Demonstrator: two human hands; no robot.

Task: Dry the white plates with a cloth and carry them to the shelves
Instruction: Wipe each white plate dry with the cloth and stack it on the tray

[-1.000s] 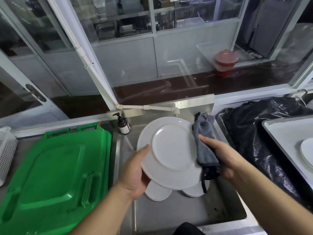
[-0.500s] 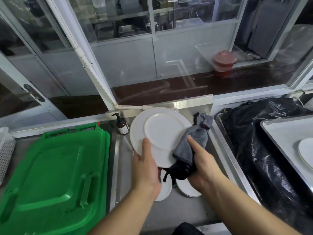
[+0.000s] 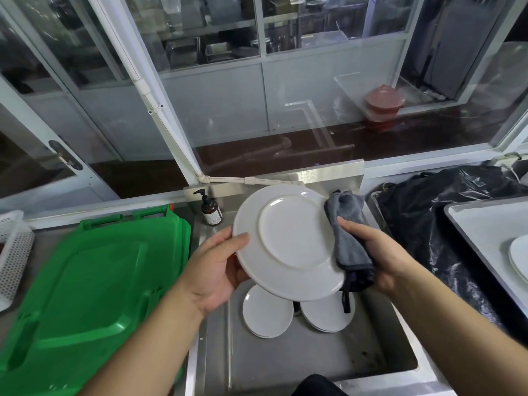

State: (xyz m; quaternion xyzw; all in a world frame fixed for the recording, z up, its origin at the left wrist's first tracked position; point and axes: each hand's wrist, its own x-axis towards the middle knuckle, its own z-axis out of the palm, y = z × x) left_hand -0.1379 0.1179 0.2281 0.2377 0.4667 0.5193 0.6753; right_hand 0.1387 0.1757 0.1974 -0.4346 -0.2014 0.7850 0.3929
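Over the steel sink my left hand grips the left rim of a large white plate, its underside turned toward me, thumb on the rim. My right hand holds a folded grey cloth wrapped over the plate's right edge. Two stacks of smaller white plates lie in the sink below. Another white plate sits on a metal tray at the far right.
Green plastic lids cover the counter to the left, with a white mesh basket beyond them. A brown pump bottle stands at the sink's back corner. A black plastic bag lies right of the sink. Glass windows rise behind.
The plate has swung back toward me and to the right. The cloth has slid from the plate's middle out to its right edge.
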